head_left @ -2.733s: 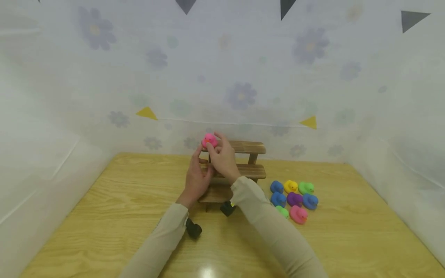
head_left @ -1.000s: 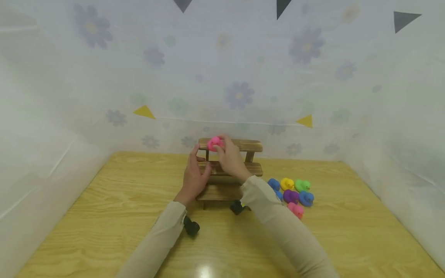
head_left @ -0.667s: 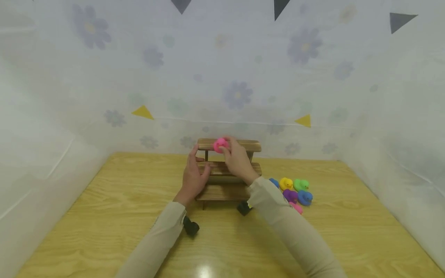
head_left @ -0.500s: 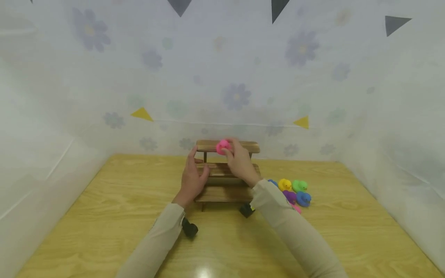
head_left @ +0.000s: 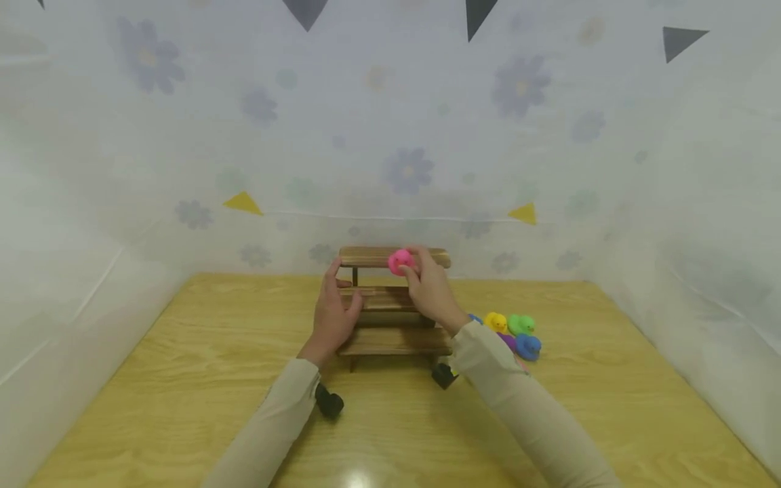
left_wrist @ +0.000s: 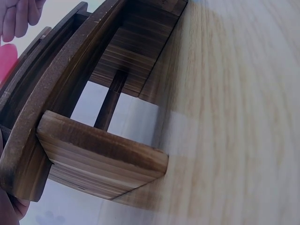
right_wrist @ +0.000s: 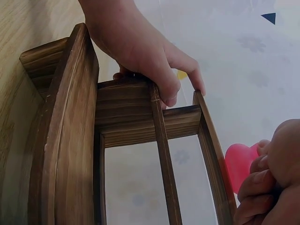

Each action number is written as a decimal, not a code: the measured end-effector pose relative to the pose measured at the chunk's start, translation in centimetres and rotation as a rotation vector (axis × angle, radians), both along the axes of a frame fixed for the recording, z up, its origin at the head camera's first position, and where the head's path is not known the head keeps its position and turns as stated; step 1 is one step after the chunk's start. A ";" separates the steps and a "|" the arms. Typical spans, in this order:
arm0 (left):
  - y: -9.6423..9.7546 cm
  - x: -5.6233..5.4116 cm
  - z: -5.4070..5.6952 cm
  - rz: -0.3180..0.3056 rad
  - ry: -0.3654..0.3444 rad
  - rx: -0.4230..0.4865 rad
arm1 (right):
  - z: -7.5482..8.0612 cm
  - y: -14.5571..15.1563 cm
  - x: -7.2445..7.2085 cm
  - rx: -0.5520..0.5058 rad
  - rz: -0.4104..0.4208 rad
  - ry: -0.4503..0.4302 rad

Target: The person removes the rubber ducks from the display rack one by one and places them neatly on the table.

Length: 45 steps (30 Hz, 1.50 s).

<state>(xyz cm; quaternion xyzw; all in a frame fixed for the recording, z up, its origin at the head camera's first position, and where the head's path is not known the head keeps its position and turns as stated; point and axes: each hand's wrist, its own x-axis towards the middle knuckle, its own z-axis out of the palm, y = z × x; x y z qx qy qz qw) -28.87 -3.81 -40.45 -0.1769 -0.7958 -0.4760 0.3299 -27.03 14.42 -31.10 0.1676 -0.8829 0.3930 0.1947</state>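
A three-tiered wooden stand (head_left: 393, 341) stands on the table. My right hand (head_left: 433, 291) pinches a pink rubber duck (head_left: 399, 261) between thumb and fingers at the top tier, right of its middle. My left hand (head_left: 334, 317) grips the stand's left end. In the right wrist view, the left hand (right_wrist: 140, 54) has its thumb down by the middle tier and its index fingertip at the top tier's edge; its other fingers are mostly hidden. The pink duck (right_wrist: 239, 164) there shows right against the top tier, partly covered by the right fingers (right_wrist: 255, 187).
Right of the stand sit more rubber ducks: a yellow duck (head_left: 495, 322), a green duck (head_left: 522, 324), a blue duck (head_left: 528, 347) and a purple duck (head_left: 508, 341), with others partly hidden behind the right sleeve (head_left: 518, 393). A flower-patterned white sheet (head_left: 409, 169) hangs behind the table.
My right hand has carried the pink duck rightward along the top tier, from its left end past its middle. The left hand has stayed at the stand's left end. The head view has shifted slightly.
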 end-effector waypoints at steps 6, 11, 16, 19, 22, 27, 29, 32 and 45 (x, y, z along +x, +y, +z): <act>-0.5 0.3 0.0 -0.012 -0.042 -0.003 | -0.4 0.3 0.2 -0.020 0.014 -0.010; -0.6 0.2 0.0 -0.019 -0.045 -0.011 | -0.4 0.9 0.5 -0.029 0.013 0.002; -0.5 0.1 0.2 -0.018 -0.025 -0.013 | -0.4 1.7 0.7 -0.021 0.008 0.009; -0.5 0.1 0.3 -0.021 -0.031 -0.013 | -0.3 2.1 0.9 -0.016 0.001 0.020; -0.3 0.2 0.4 -0.031 -0.046 -0.008 | -0.2 2.7 1.1 -0.023 0.008 -0.004; -0.1 0.1 0.2 -0.038 -0.050 -0.012 | -0.2 3.9 1.5 -0.024 0.009 -0.034; -0.1 0.1 0.1 -0.039 -0.046 -0.013 | -0.3 4.4 1.6 -0.018 0.001 -0.025; 0.0 0.1 0.1 -0.043 -0.044 -0.013 | -0.4 5.1 1.8 -0.019 -0.017 -0.023; -0.9 0.0 0.4 -0.042 -0.063 -0.004 | -0.1 6.0 1.7 -0.022 -0.042 -0.044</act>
